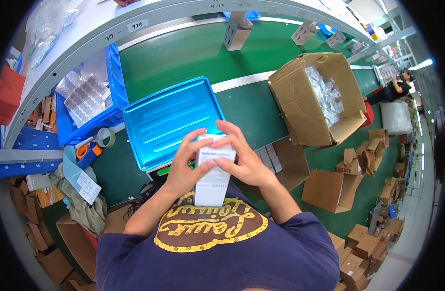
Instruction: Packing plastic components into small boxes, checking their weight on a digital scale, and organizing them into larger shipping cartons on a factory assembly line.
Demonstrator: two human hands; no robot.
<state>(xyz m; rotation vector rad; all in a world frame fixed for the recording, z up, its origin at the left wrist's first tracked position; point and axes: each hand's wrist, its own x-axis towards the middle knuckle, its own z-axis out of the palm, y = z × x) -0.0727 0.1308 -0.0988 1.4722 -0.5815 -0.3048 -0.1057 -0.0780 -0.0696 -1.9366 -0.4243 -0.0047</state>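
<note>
The left hand (186,162) and right hand (242,162) are both curled around the upper end of 1 white box (211,189), with the 2 thumbs meeting on its printed face. The box is in front of the wearer's dark shirt (135,262), just beyond which lies a shiny blue ribbed tray (176,116); whether box and tray touch, I cannot tell.

The tray is on a dark green tabletop (254,114). To its left are a clear tape roll (102,131), a blue-and-orange tape dispenser (89,155) and a label sheet (89,188), then a blue crate (117,80) holding moulded trays. To the right, 1 open carton (290,97), tilted, holds clear plastic packs; below it another carton (293,160) contains small white boxes.

Past a pale strip runs a brighter green surface (169,53), under a white shelf frame (176,17). Cardboard boxes (365,240) crowd the green floor (321,220) at right, and 1 person (394,92) in dark clothes is farther off, near a lit tube lamp (421,64).
</note>
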